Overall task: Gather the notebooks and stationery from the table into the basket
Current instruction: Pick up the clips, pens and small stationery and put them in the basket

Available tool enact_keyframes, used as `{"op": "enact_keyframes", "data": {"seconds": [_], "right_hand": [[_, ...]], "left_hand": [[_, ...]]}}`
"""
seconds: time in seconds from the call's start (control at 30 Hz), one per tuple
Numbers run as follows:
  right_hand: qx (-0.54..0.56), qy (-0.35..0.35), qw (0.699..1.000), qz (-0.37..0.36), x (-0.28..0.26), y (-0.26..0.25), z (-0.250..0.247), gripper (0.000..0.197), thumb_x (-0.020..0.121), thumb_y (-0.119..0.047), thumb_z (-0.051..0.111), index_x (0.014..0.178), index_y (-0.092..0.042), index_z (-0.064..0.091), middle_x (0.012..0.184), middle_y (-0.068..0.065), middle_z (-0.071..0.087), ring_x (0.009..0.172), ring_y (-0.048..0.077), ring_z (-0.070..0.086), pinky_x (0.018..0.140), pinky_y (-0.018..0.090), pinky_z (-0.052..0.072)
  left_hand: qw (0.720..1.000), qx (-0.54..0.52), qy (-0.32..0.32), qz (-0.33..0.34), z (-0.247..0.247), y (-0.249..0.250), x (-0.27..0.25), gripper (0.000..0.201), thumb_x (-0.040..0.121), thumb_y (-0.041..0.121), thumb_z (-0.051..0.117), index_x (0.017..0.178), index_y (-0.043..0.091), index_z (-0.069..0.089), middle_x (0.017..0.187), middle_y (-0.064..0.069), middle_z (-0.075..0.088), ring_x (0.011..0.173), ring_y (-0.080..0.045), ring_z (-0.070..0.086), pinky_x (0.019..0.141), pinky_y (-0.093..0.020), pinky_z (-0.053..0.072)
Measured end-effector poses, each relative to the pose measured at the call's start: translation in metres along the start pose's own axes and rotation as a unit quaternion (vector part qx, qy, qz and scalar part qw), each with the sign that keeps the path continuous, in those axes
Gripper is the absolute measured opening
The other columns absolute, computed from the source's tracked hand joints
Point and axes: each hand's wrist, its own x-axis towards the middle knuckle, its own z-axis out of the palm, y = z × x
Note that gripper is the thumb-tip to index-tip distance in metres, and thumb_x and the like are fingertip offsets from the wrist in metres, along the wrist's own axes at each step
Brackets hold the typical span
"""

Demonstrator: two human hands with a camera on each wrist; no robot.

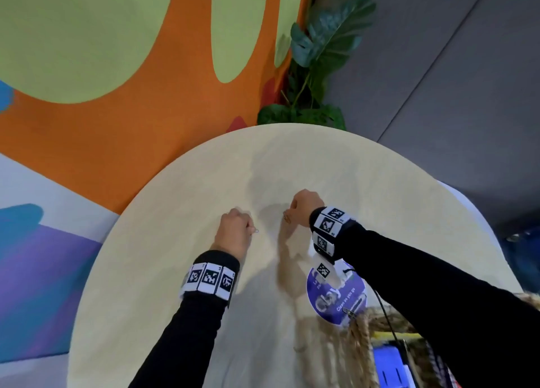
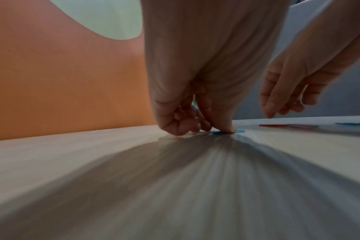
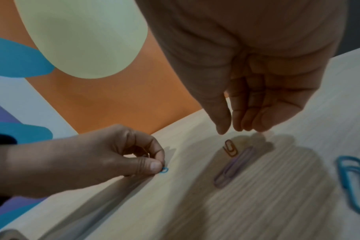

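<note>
Two hands work the round table (image 1: 175,183) from above, the basket (image 1: 362,338) near the right forearm. Left wrist: left hand (image 2: 187,113) pinches a small blue paperclip (image 2: 226,132) against the wood. Right wrist: right hand (image 3: 257,97), fingers relaxed, holding nothing, hovers over an orange paperclip (image 3: 229,148) and a purple paperclip (image 3: 232,167).

Paperclips on the surface (image 1: 163,212), basket (image 1: 362,338) at the near right.

The left hand (image 3: 105,160) sits on a small paperclip (image 3: 164,170); right of it lie three more clips (image 3: 232,165) under the right hand (image 3: 257,97); a plant (image 1: 315,66) stands beyond the far edge.
</note>
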Motion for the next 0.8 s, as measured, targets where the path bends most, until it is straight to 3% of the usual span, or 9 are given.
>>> {"op": "enact_keyframes", "data": {"seconds": [0.07, 0.13, 0.17, 0.23, 0.3, 0.4, 0.53, 0.67, 0.8], "right_hand": [[-0.008, 0.006, 1.0, 0.015, 0.005, -0.004, 0.004, 0.024, 0.084, -0.021, 0.066, 0.088, 0.003, 0.065, 0.094, 0.016, 0.067, 0.087, 0.029, 0.066, 0.071, 0.029, 0.052], [-0.008, 0.007, 0.999, 0.043, 0.008, -0.007, 0.008, 0.029, 0.082, -0.02, 0.067, 0.064, -0.003, 0.052, 0.074, 0.01, 0.058, 0.076, 0.027, 0.059, 0.066, 0.025, 0.046], [-0.004, 0.01, 0.999, 0.044, 0.009, -0.01, 0.01, 0.032, 0.082, -0.02, 0.067, 0.062, -0.005, 0.048, 0.069, 0.007, 0.054, 0.076, 0.027, 0.058, 0.068, 0.026, 0.047], [-0.015, -0.008, 0.999, 0.027, 0.006, -0.011, 0.012, 0.02, 0.078, -0.02, 0.07, 0.078, -0.003, 0.059, 0.081, 0.009, 0.062, 0.088, 0.031, 0.065, 0.081, 0.035, 0.055], [-0.038, -0.011, 0.999, -0.004, 0.005, -0.007, 0.012, 0.034, 0.075, -0.021, 0.072, 0.105, -0.006, 0.064, 0.112, 0.014, 0.065, 0.104, 0.034, 0.065, 0.088, 0.044, 0.055], [-0.018, 0.006, 0.999, -0.037, -0.012, -0.009, -0.004, 0.036, 0.082, -0.017, 0.067, 0.114, -0.003, 0.062, 0.114, 0.019, 0.064, 0.106, 0.033, 0.063, 0.083, 0.035, 0.05], [0.011, 0.02, 0.997, -0.072, -0.064, -0.009, -0.052, 0.009, 0.084, -0.016, 0.065, 0.085, -0.007, 0.065, 0.08, 0.009, 0.066, 0.07, 0.022, 0.064, 0.07, 0.031, 0.056], [0.042, 0.047, 0.989, -0.133, -0.154, 0.035, -0.079, 0.007, 0.081, -0.012, 0.065, 0.075, -0.009, 0.066, 0.062, 0.003, 0.067, 0.048, 0.012, 0.062, 0.047, 0.011, 0.046], [0.012, 0.014, 0.993, -0.116, -0.221, 0.092, -0.064, 0.003, 0.077, -0.011, 0.067, 0.074, -0.012, 0.068, 0.063, 0.004, 0.066, 0.054, 0.015, 0.062, 0.052, 0.019, 0.042]], "left_hand": [[1.0, 0.027, -0.012, 0.0, 0.002, 0.0, 0.003, 0.009, 0.085, 0.006, 0.062, 0.088, 0.002, 0.07, 0.103, -0.015, 0.06, 0.096, -0.03, 0.061, 0.083, -0.029, 0.05], [0.996, 0.082, -0.039, -0.004, 0.002, 0.004, 0.001, 0.016, 0.091, 0.007, 0.053, 0.102, 0.004, 0.064, 0.113, -0.013, 0.054, 0.107, -0.03, 0.053, 0.091, -0.033, 0.048], [0.992, 0.113, -0.051, -0.004, 0.001, 0.007, -0.001, 0.02, 0.093, 0.008, 0.048, 0.109, 0.004, 0.06, 0.118, -0.013, 0.051, 0.111, -0.03, 0.049, 0.094, -0.034, 0.046], [0.986, 0.15, -0.067, 0.003, 0.0, 0.014, -0.004, 0.026, 0.094, 0.006, 0.043, 0.117, 0.002, 0.054, 0.123, -0.015, 0.048, 0.116, -0.031, 0.044, 0.098, -0.035, 0.042], [0.983, 0.165, -0.078, 0.001, -0.004, 0.017, -0.005, 0.028, 0.093, 0.004, 0.043, 0.12, 0.001, 0.053, 0.125, -0.017, 0.048, 0.117, -0.033, 0.044, 0.1, -0.036, 0.04], [0.983, 0.16, -0.084, -0.003, -0.008, 0.018, -0.01, 0.027, 0.087, 0.001, 0.049, 0.113, -0.001, 0.055, 0.123, -0.021, 0.05, 0.114, -0.04, 0.048, 0.096, -0.039, 0.038], [0.983, 0.158, -0.094, -0.022, -0.019, 0.027, -0.021, 0.029, 0.082, -0.003, 0.055, 0.111, -0.005, 0.053, 0.114, -0.025, 0.06, 0.109, -0.04, 0.056, 0.091, -0.04, 0.044], [0.995, 0.08, -0.051, -0.029, -0.029, 0.043, -0.034, 0.014, 0.088, 0.005, 0.054, 0.099, 0.004, 0.063, 0.109, -0.021, 0.067, 0.105, -0.037, 0.06, 0.088, -0.038, 0.047], [1.0, 0.008, -0.012, 0.01, -0.048, 0.084, -0.063, 0.013, 0.087, 0.016, 0.061, 0.091, 0.006, 0.068, 0.099, -0.016, 0.072, 0.096, -0.033, 0.065, 0.084, -0.033, 0.048]]}}
